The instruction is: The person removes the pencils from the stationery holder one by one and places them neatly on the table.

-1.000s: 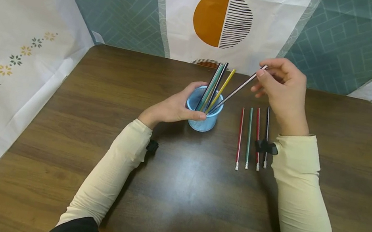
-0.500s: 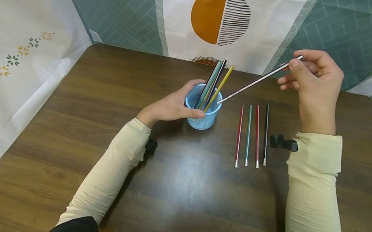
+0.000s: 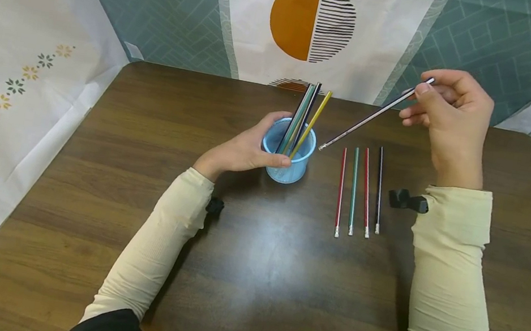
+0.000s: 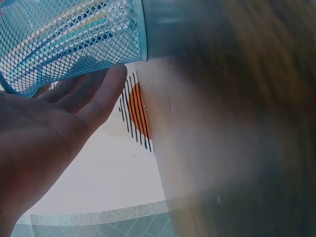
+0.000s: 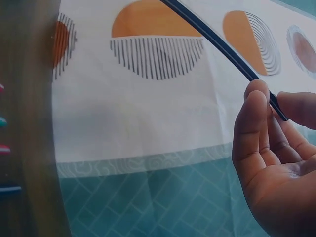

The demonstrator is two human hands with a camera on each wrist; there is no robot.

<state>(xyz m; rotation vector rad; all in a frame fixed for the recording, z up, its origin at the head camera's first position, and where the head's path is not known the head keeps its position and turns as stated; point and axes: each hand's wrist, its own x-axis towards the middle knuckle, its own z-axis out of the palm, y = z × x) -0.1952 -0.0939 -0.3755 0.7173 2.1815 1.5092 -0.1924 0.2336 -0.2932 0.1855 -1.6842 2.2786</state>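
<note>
My left hand (image 3: 241,153) grips a light blue mesh pencil cup (image 3: 286,175) at its side, thumb at the near rim. Several pencils lean inside it, among them a yellow pencil (image 3: 318,113) and a green one. The mesh wall (image 4: 84,44) shows them in the left wrist view. To the right, raised above the table, my right hand (image 3: 452,122) pinches a dark pencil (image 3: 376,115) near its upper end between thumb and fingertips. This pencil slants down left, its lower tip just outside the cup. In the right wrist view the dark pencil (image 5: 217,42) runs up from the fingertips.
On the brown wooden table (image 3: 257,290) a row of separate pencils lies right of the cup: a red pencil (image 3: 341,194), a green pencil (image 3: 353,193), another red pencil (image 3: 367,195) and a dark pencil (image 3: 379,191). A patterned cloth (image 3: 399,31) hangs along the back edge.
My right hand has moved right and slightly up, drawing the dark pencil out of the cup. The left hand keeps hold of the cup. The head view has shifted slightly.
</note>
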